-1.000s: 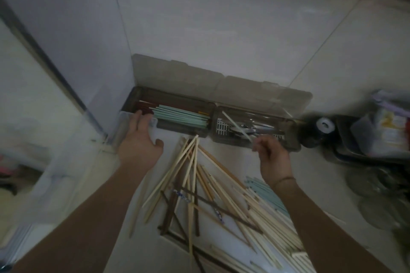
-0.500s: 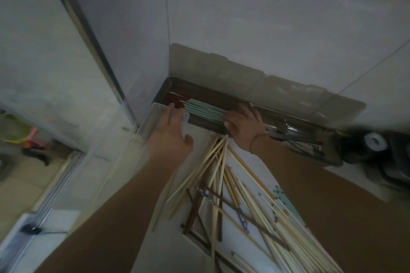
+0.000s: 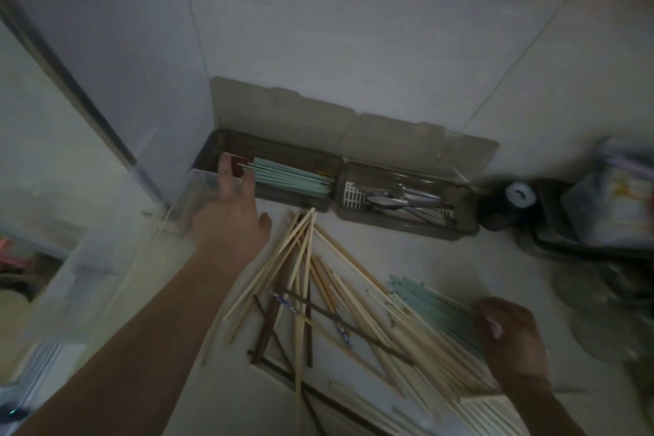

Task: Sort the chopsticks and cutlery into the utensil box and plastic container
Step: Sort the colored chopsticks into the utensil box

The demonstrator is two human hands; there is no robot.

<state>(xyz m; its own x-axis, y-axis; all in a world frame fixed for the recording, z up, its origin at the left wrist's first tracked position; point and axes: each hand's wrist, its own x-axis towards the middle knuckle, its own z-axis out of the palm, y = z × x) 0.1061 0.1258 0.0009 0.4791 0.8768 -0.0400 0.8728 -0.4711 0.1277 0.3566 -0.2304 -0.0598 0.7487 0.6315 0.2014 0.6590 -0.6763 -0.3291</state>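
Now the left hand [image 3: 230,219] is lying flat with straight fingers on the clear plastic container [image 3: 198,195], fingertips reaching the utensil box [image 3: 407,226], where mint-green chopsticks [image 3: 293,180] are sitting (cutlery [image 3: 400,203] rightward). Pale wooden chopsticks [image 3: 304,258] are fanning across the surface; the right hand [image 3: 509,336] is curling onto their edge, grip unclear.

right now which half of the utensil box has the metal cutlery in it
The right compartment, the one with the white slotted insert. The left compartment, by the left hand, holds mint-green chopsticks instead.
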